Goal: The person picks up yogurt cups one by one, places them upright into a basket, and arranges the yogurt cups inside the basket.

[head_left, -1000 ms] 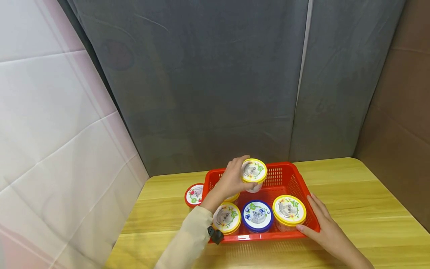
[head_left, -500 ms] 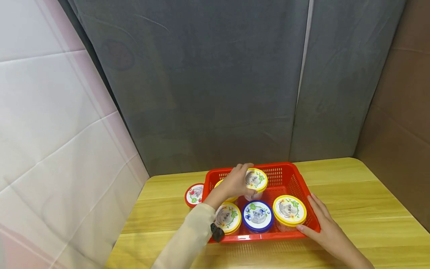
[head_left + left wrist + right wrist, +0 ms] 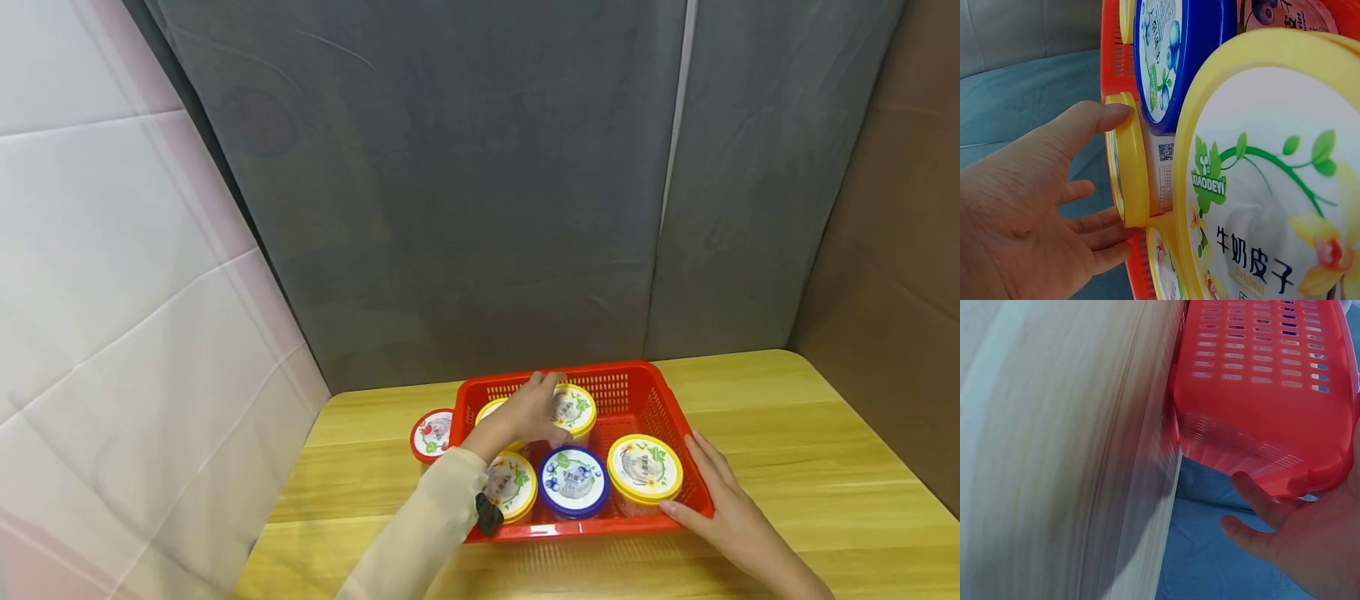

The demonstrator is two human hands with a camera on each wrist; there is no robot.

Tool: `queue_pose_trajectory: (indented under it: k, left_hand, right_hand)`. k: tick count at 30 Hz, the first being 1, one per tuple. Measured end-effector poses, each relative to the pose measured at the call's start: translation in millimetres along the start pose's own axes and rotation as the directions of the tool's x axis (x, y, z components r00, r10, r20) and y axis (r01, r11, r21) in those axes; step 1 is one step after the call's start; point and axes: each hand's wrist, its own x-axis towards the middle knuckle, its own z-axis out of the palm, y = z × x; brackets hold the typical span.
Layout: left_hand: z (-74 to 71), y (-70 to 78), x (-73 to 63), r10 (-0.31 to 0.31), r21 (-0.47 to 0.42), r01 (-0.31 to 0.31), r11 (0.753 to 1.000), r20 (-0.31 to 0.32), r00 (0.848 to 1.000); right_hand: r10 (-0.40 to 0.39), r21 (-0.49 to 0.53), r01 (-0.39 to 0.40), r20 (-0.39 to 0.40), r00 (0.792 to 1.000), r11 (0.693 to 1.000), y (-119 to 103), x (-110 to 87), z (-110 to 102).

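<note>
In the head view my left hand (image 3: 521, 417) holds a tub with a yellow lid (image 3: 573, 408), lowered into the back middle of a red basket (image 3: 637, 379). The left wrist view has the thumb on the rim of that yellow lid (image 3: 1132, 162) and fingers at its opposite side. Just in front of it stands a blue-lidded tub (image 3: 575, 482), with another yellow-lidded tub (image 3: 645, 468) to its right. My right hand (image 3: 723, 508) grips the basket's front right corner, thumb at the rim and fingers along the outer side wall.
At the basket's left, two more yellow-lidded tubs (image 3: 513, 490) are partly hidden by the left arm. Outside the basket, a red-lidded tub (image 3: 431, 436) stands by its left wall. Grey curtain (image 3: 450, 208) hangs behind the wooden table (image 3: 360, 467).
My left hand has lowered the yellow-lidded tub into the basket behind the blue-lidded one. The right hand stays at the basket's corner.
</note>
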Motion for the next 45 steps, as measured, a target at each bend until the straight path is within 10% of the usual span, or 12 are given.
queue_pose_trajectory:
  k: [45]
  left_hand:
    - [1.3,-3.3,-0.3,-0.074,-0.014,0.075,0.997,0.064,0.995]
  right_hand:
    - [0.006,0.01,-0.006,0.007,1.0,1.0,-4.4,0.7,1.9]
